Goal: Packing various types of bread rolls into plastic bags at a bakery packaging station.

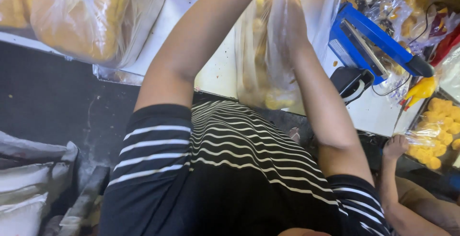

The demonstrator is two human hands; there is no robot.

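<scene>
A tall clear plastic bag (263, 68) with yellow snack pieces in its bottom stands on the white table (215, 75) in front of me. My right hand (290, 21) is up at the bag's top, blurred behind the plastic film and closed on it. My left forearm (191, 49) reaches up toward the bag's mouth. The left hand itself is cut off by the top edge of the picture.
A blue heat sealer (366, 39) and a black device (352, 80) sit right of the bag. Large bags of yellow snacks (72, 18) lie at the top left. Another person's hand (395, 146) rests by a tray of yellow pieces (438, 130). Grey sacks (28, 183) lie lower left.
</scene>
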